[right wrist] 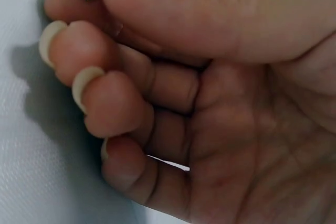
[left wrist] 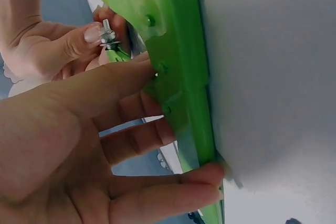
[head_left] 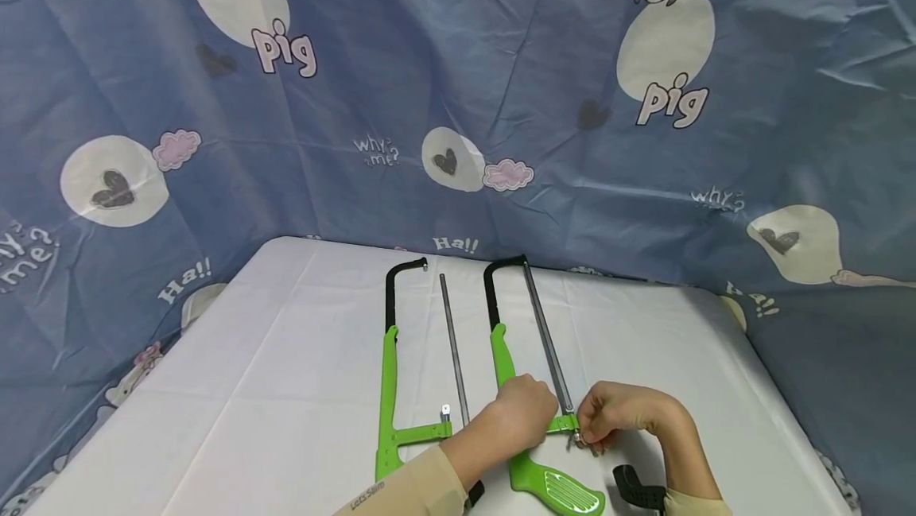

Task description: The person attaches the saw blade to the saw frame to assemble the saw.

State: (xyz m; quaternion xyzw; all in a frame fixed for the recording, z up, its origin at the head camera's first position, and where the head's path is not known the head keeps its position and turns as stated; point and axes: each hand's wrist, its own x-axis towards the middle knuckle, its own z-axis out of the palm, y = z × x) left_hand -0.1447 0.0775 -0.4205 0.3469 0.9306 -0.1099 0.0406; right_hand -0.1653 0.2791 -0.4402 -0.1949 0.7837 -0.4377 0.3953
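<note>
- Closest to us, the green handle (head_left: 565, 492) of the hacksaw we are working on is lying on the white table (head_left: 286, 389), somewhat toward its right edge; we are not seeing the near edge.
- With our right hand (head_left: 630, 414) we are pinching the wing nut (left wrist: 108, 36) between thumb and index finger, at the end of the green crossbar (head_left: 561, 424).
- With our left hand (head_left: 527, 411) we are gripping that hacksaw's green frame; in the head view our hands are working near each other, apart.
- If the frame is rolling under a loose left grip, the blade could be slipping off its seat; overtightening could be bowing or snapping it. We are not able to tell how taut it is.
- Farther out, the mounted blade (head_left: 547, 333) is running toward the black frame tip by the far edge.
- Toward the left edge, a loose blade (head_left: 454, 349) is lying beside a bladeless second hacksaw (head_left: 389, 397); our left sleeve (head_left: 415, 492), crossing there, could be sweeping either aside.
- Past the far edge, a blue cloth (head_left: 501, 102) is hanging.
</note>
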